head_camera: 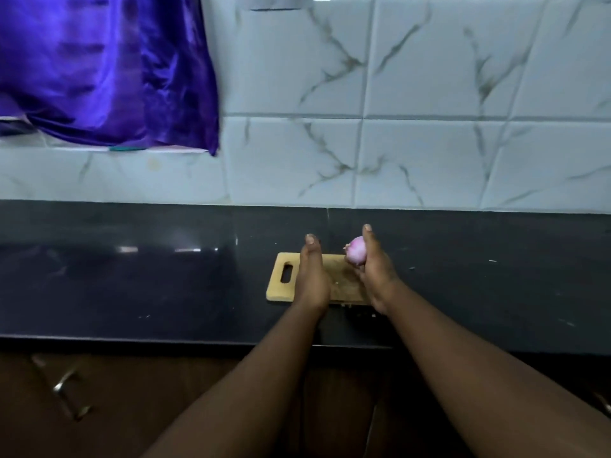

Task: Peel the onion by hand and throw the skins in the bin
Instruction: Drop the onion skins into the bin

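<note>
A small pink-purple onion [356, 248] is held above the wooden cutting board [284, 289]. My right hand [375, 269] grips it, thumb up along its right side and fingers curled beneath. A bit of loose skin sticks out at the onion's left. My left hand [312, 276] hovers over the board just left of the onion, thumb pointing up, apart from it; its fingers are hidden behind the hand, so what it holds does not show. No bin is in view.
The board lies on a black stone counter [132, 285] with small skin scraps [358, 313] near its front edge. A marbled tile wall rises behind. A purple cloth [105, 67] hangs at upper left. Metal drawer handles [66, 388] show below the counter.
</note>
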`<act>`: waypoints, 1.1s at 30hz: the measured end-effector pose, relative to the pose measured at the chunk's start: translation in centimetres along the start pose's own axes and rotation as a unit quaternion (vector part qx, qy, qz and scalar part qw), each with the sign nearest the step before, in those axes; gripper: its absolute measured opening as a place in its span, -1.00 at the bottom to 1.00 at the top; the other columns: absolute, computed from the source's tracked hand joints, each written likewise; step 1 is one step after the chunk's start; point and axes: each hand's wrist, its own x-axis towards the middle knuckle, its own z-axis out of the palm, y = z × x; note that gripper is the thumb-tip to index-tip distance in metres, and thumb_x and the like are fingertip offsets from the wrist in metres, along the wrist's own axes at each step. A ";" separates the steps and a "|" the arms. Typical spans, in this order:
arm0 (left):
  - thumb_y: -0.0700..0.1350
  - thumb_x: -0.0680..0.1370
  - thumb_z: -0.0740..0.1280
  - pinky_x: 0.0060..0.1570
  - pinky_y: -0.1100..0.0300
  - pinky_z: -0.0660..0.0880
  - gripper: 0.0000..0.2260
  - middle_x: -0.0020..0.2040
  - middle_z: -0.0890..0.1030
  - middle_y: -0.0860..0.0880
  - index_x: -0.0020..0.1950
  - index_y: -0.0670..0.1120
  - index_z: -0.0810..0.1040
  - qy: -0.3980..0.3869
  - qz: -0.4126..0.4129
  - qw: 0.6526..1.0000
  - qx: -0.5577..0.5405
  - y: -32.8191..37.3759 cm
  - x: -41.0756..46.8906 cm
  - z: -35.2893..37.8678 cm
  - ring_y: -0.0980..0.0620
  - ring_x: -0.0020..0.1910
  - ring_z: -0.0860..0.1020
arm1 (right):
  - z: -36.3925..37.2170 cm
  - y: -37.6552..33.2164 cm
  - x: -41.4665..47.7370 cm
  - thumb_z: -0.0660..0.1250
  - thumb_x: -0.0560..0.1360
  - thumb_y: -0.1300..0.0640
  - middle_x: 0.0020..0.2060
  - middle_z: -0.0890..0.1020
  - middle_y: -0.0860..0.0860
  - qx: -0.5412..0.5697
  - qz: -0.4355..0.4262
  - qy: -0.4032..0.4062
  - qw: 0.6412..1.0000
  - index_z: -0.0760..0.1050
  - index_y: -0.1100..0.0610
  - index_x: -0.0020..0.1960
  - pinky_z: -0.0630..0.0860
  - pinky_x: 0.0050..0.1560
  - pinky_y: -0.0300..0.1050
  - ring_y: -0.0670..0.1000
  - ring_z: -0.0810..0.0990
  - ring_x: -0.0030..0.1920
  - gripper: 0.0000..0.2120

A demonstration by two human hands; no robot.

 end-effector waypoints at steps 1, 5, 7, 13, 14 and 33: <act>0.41 0.66 -0.09 0.61 -0.02 0.22 -0.31 0.56 0.46 0.06 0.59 0.02 0.39 0.004 -0.018 1.000 -0.025 0.3 0.3 0.7 0.06 0.59 0.35 | 0.1 0.0 0.2 0.17 0.63 -0.29 -0.16 0.68 0.02 0.012 0.012 -0.007 1.000 0.61 0.08 -0.06 0.55 0.04 -0.07 0.01 0.62 -0.09 -0.52; 0.39 0.67 -0.06 0.25 0.04 0.55 -0.33 0.12 0.74 -0.06 0.21 -0.05 0.64 -0.012 -0.106 0.978 -0.178 1.2 -0.9 3.2 -0.08 0.28 0.65 | 2.2 1.6 -1.7 0.19 0.56 -0.40 0.06 0.78 0.10 0.062 0.082 -0.069 0.992 0.67 0.13 0.16 0.57 0.09 -0.02 0.04 0.73 0.05 -0.36; 0.38 0.68 -0.06 0.22 0.03 0.54 -0.30 0.17 0.71 -0.12 0.46 -0.12 0.50 0.009 -0.118 0.964 -0.239 1.2 -1.6 2.9 -0.11 0.21 0.67 | 2.8 1.8 -3.5 0.20 0.56 -0.41 0.13 0.76 0.16 0.119 0.089 -0.049 0.988 0.63 0.19 0.25 0.60 0.13 -0.02 0.08 0.74 0.13 -0.31; 0.23 0.73 0.08 0.21 0.04 0.58 -0.44 0.28 0.70 -0.23 0.38 -0.19 0.58 0.033 -0.078 0.956 -0.281 2.1 -6.4 -2.1 -0.17 0.33 0.64 | 6.8 2.3 -9.7 0.22 0.50 -0.47 0.15 0.74 0.20 0.187 0.063 -0.049 0.979 0.63 0.24 0.26 0.62 0.20 0.03 0.14 0.73 0.17 -0.20; 0.15 0.74 0.14 0.15 0.08 0.61 -0.52 0.20 0.74 -0.21 0.31 -0.20 0.63 0.056 -0.049 0.965 -0.252 2.2 -8.0 -3.6 -0.15 0.27 0.68 | 8.3 2.8 -11.0 0.25 0.46 -0.50 0.14 0.74 0.19 0.164 0.058 -0.052 0.983 0.63 0.23 0.25 0.61 0.21 0.03 0.14 0.73 0.17 -0.18; 0.24 0.71 0.14 -0.20 0.05 0.72 -0.36 -0.02 0.76 -0.32 0.17 -0.34 0.67 0.502 -0.126 0.764 -0.384 -13.6 -37.7 -43.0 -0.19 -0.10 0.78 | 32.3 29.1 -41.5 0.21 0.70 -0.03 0.14 0.69 0.28 -0.188 0.209 -0.506 0.816 0.55 0.27 0.19 0.57 0.03 -0.10 0.22 0.68 0.19 -0.64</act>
